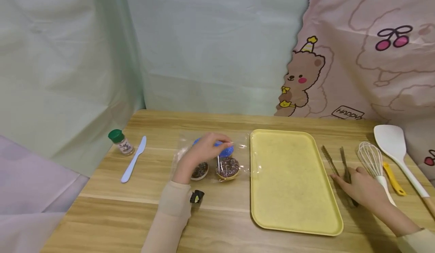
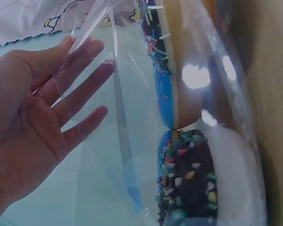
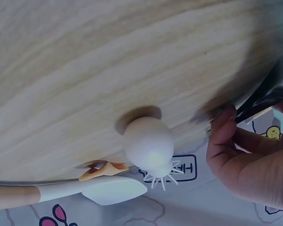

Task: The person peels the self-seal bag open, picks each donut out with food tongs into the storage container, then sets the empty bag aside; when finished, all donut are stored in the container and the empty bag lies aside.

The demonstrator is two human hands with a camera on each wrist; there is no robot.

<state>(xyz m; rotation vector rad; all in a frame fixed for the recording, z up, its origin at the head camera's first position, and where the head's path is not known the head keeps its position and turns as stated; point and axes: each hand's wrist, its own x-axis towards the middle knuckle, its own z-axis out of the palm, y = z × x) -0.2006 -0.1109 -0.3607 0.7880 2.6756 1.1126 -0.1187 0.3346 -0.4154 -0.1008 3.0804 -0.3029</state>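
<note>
A clear plastic bag (image 1: 244, 147) lies on the table with several doughnuts inside. One chocolate-topped doughnut (image 1: 227, 168) and a blue-iced doughnut (image 1: 225, 151) show beside my left hand (image 1: 204, 151), which partly covers the rest. In the left wrist view, the thumb and forefinger pinch the bag's upper edge, the other fingers spread; a doughnut with coloured bits (image 2: 188, 176) shows through the film. To the right of the tray, my right hand (image 1: 365, 188) grips dark metal tongs (image 1: 329, 160), whose two arms stand apart, pointing away from me.
A yellow tray (image 1: 293, 181) lies between the hands. Right of the tongs are a white whisk (image 1: 370, 158), a yellow-handled tool (image 1: 394, 179) and a white spatula (image 1: 391, 139). At the left are a green-capped shaker (image 1: 122, 143) and a pale blue knife (image 1: 134, 160).
</note>
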